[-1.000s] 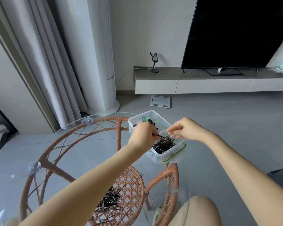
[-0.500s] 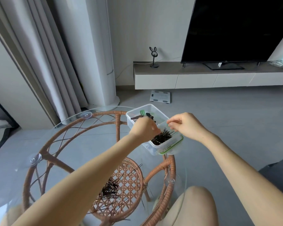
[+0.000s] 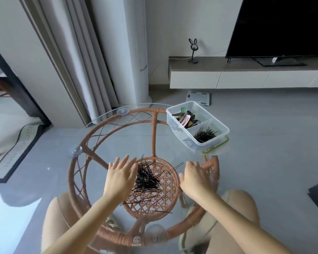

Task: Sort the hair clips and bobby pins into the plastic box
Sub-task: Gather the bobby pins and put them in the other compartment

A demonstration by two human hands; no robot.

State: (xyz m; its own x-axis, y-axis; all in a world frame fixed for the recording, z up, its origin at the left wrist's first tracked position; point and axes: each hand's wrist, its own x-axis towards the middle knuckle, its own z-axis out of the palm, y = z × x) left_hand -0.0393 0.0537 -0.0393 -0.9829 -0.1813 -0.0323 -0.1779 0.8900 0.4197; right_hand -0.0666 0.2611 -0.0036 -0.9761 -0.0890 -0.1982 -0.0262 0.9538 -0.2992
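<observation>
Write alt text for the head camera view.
Two bare open hands, left hand and right hand, hover either side of a pile of black bobby pins on a round glass-topped rattan table. A clear two-compartment plastic box at the far right edge holds hair clips and more pins separately.

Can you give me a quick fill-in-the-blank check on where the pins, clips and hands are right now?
1. The loose bobby pins on the glass table lie between the left hand and the ____ hand.
2. The plastic box has ____ compartments.
3. The hair clips lie in the compartment ____ from the person.
4. Both hands are ____, holding nothing.

Missing words: right; two; farther; open
</observation>
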